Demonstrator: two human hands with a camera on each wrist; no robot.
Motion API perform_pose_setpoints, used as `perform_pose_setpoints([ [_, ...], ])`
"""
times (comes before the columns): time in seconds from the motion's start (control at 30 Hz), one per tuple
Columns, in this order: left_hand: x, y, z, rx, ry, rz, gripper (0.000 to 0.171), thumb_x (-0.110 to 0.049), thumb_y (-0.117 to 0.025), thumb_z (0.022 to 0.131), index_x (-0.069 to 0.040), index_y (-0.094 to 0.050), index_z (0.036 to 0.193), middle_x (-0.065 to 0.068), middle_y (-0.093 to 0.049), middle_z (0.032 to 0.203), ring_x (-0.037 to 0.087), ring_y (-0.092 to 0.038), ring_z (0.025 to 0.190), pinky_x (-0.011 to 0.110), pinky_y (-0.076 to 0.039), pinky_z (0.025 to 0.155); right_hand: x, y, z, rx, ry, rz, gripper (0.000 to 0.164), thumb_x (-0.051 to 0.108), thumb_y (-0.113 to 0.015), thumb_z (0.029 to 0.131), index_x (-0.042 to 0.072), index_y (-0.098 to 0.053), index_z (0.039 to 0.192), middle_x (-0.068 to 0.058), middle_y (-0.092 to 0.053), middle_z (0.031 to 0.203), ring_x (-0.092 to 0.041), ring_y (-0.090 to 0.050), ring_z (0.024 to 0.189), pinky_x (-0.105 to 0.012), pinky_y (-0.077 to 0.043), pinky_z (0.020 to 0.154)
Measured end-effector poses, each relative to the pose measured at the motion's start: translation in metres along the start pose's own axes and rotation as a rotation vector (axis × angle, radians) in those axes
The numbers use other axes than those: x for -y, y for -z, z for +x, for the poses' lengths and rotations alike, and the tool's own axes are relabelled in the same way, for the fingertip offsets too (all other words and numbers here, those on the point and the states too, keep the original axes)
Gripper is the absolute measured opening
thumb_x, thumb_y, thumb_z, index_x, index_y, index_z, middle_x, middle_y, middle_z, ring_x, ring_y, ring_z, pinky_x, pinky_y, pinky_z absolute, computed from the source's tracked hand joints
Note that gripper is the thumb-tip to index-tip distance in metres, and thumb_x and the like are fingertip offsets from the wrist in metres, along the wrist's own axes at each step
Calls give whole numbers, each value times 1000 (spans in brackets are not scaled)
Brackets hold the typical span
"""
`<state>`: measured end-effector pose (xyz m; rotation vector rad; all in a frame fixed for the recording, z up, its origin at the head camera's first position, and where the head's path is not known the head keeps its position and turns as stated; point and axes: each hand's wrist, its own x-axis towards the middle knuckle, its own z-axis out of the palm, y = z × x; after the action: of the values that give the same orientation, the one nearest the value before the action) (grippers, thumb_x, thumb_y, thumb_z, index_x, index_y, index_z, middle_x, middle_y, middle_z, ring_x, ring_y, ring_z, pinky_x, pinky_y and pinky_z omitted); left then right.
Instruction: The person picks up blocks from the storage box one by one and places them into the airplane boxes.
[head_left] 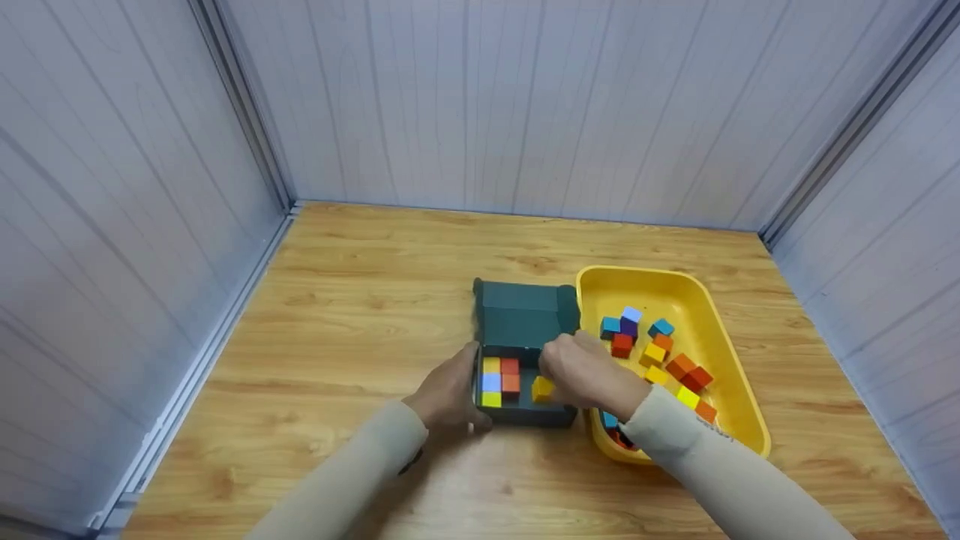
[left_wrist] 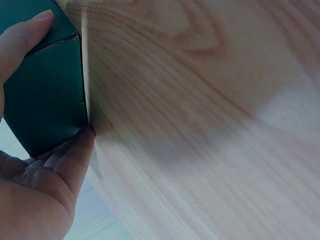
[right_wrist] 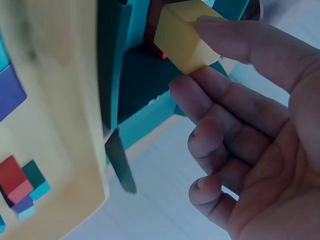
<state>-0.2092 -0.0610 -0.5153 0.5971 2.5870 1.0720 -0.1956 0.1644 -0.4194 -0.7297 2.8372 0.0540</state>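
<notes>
While left hand (head_left: 450, 394) grips the box (head_left: 525, 315) wall, right fingertips (right_wrist: 220, 30) pinching the yellow cube (right_wrist: 182, 35) should lower it squarely beside the placed cubes (head_left: 501, 381).

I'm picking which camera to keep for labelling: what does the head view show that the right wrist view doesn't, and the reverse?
Only the head view shows the left hand gripping the green box at its left side, the five cubes already in the box, and the whole wooden table. Only the right wrist view shows how fingertips pinch the yellow cube. Both show the right hand, that cube, the box and the yellow tray.
</notes>
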Motion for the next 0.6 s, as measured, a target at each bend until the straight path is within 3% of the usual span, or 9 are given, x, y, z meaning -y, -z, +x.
perform_pose_setpoints([
  [0.17, 0, 0, 0, 4, -4, -14, 117, -12, -101, 57, -14, -32, 152, 2, -58, 135, 22, -54, 121, 43, -41, 113, 8, -5, 10, 15, 24, -3, 23, 18, -86, 80, 11, -68, 69, 2, -44, 51, -20, -44, 50, -31, -33, 53],
  [0.27, 1, -1, 1, 3, -12, -15, 116, -12, -101, 58, -14, -32, 152, 2, -58, 134, 21, -54, 120, 43, -41, 113, 13, -8, 16, 22, 35, -10, 19, 16, -85, 81, 9, -70, 72, 1, -45, 51, -20, -45, 49, -29, -34, 51],
  [0.4, 2, -1, 1, 1, -15, -8, 115, -12, -101, 58, -13, -33, 151, 2, -58, 132, 21, -55, 119, 42, -42, 112, 18, -11, 24, 51, 29, -12, 17, 16, -86, 81, 6, -72, 82, 0, -53, 58, -21, -52, 54, -28, -44, 52],
  [0.6, 2, 0, 0, 9, -5, -4, 116, -11, -100, 59, -13, -32, 153, 3, -57, 136, 22, -54, 123, 43, -40, 114, 25, -15, 36, 83, 19, 7, 28, 22, -91, 78, 6, -75, 93, -3, -66, 74, -21, -58, 64, -33, -59, 70],
])
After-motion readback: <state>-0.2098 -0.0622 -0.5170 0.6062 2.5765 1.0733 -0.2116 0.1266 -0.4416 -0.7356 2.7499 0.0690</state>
